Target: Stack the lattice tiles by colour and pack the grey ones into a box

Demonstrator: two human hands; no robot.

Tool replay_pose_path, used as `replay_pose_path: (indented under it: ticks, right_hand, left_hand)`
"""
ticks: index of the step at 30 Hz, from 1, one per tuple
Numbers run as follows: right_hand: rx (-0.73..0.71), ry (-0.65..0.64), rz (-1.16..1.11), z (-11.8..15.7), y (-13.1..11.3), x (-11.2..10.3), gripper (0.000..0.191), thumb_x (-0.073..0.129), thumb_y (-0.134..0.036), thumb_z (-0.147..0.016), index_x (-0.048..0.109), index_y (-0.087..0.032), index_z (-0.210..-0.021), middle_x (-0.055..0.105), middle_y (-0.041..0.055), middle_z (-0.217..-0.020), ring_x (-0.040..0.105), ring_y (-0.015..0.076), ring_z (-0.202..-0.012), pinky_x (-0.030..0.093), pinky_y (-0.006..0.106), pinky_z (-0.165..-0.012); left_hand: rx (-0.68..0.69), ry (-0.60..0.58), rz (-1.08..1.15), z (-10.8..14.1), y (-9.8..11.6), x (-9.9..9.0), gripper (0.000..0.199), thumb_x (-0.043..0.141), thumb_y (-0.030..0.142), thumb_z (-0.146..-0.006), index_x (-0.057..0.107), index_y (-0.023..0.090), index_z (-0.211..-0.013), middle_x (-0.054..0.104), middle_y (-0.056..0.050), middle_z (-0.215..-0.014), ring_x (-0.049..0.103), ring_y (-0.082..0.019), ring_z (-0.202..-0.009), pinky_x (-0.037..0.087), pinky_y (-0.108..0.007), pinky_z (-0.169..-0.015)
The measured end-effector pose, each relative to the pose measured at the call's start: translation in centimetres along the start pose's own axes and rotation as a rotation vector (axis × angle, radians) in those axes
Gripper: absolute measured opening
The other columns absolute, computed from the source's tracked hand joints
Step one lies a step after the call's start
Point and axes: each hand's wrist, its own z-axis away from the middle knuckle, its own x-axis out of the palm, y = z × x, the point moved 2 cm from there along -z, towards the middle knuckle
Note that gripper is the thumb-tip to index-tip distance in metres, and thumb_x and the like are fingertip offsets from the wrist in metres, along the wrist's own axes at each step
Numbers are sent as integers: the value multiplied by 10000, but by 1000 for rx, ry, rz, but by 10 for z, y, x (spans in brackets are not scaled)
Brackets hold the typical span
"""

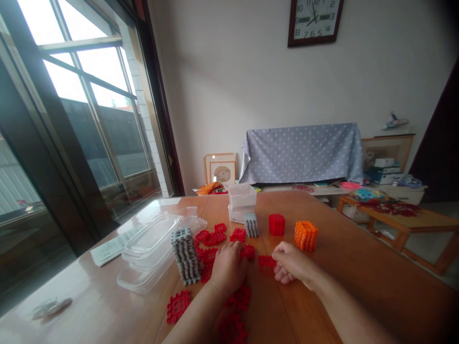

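Observation:
My right hand (289,263) pinches a flat red interlocking tile (266,261) between thumb and fingers. To its left, my left hand (229,267) has its fingers curled round another red tile (248,252), partly hidden by them. Loose red tiles (208,256) lie around and under my left forearm, with one separate red tile (178,306) nearer me. A tall, slightly wavy stack of grey tiles (185,258) stands left of my left hand. Beyond my hands are a short grey stack (251,225), a red stack (277,225) and an orange stack (306,235).
Clear plastic lids and containers (150,239) lie on the left of the wooden table (340,291), beside a printed sheet (113,246). Two stacked translucent boxes (242,197) stand at the back. A crumpled plastic wrapper (51,307) rests near the left edge.

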Motion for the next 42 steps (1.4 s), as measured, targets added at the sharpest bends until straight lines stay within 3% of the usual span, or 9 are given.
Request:
replay_pose_path:
  ticks: [3, 5, 8, 11, 16, 20, 24, 31, 42]
  right_hand:
    - [-57, 34, 94, -1, 1, -8, 88, 525, -285, -834, 560, -209, -863, 585, -34, -557, 544, 128, -471, 396, 242, -519]
    - [-139, 57, 135, 0, -3, -11, 142, 592, -236, -779, 607, -213, -918, 636, -21, -699, 577, 137, -607, 413, 254, -602]
    - [-368, -16, 288, 8, -11, -7, 357, 661, -177, -702, 664, -257, -1049, 662, -2, -1006, 611, 161, -857, 432, 260, -752]
    - [-508, -69, 488, 16, -15, -1, 346, 655, -158, -706, 698, -277, -1027, 629, 1, -1022, 605, 167, -908, 421, 255, -786]
    - [-408, 51, 581, 13, -13, 3, 221, 730, -279, -738, 691, -245, -952, 615, 6, -958, 601, 164, -862, 394, 250, -732]
    - [-345, 133, 588, 6, -11, 6, 329, 773, -429, -736, 651, -216, -956, 628, 23, -959, 596, 169, -821, 363, 263, -689]
    - [-344, 148, 578, 3, -9, 9, 367, 760, -492, -748, 637, -221, -962, 644, 28, -974, 593, 175, -805, 336, 267, -656]
    - [-373, 97, 534, -1, -4, 7, 222, 717, -352, -777, 668, -209, -939, 633, 21, -909, 584, 157, -787, 365, 255, -674]
    - [-385, 86, 526, -1, -6, 9, 237, 727, -344, -740, 680, -218, -935, 624, 19, -870, 580, 165, -757, 358, 263, -660]
  left_hand:
    - [-12, -5, -34, -1, -2, 1, 192, 538, 212, -840, 621, 231, -1012, 662, -67, -1124, 576, -254, -1081, 412, -322, -870]
    - [-13, -19, -52, -1, -2, 1, 211, 530, 220, -852, 621, 232, -1042, 650, -71, -1155, 564, -261, -1107, 415, -329, -880]
    - [-4, -51, -71, 0, 0, 2, 253, 532, 245, -868, 618, 236, -1106, 634, -75, -1212, 543, -272, -1160, 414, -345, -923]
    - [8, -73, -73, 0, -1, 7, 322, 525, 287, -896, 605, 249, -1206, 619, -81, -1271, 523, -280, -1215, 391, -369, -998]
    - [-11, -32, -63, -2, -10, 22, 426, 517, 427, -927, 577, 251, -1310, 552, -95, -1427, 483, -307, -1299, 354, -398, -1069]
    - [-33, 31, -76, -3, -14, 31, 552, 497, 498, -935, 503, 204, -1401, 496, -127, -1497, 412, -319, -1385, 311, -420, -1122]
    - [-73, 47, -88, -3, -13, 31, 531, 438, 473, -967, 485, 174, -1403, 529, -145, -1462, 429, -314, -1378, 311, -432, -1120]
    - [-107, 24, -113, -6, -16, 28, 466, 451, 341, -944, 502, 175, -1376, 551, -145, -1436, 461, -293, -1351, 301, -416, -1115]
    - [-64, 70, -51, -5, -14, 32, 422, 572, 324, -829, 585, 224, -1238, 664, -113, -1210, 543, -323, -1184, 334, -423, -1038]
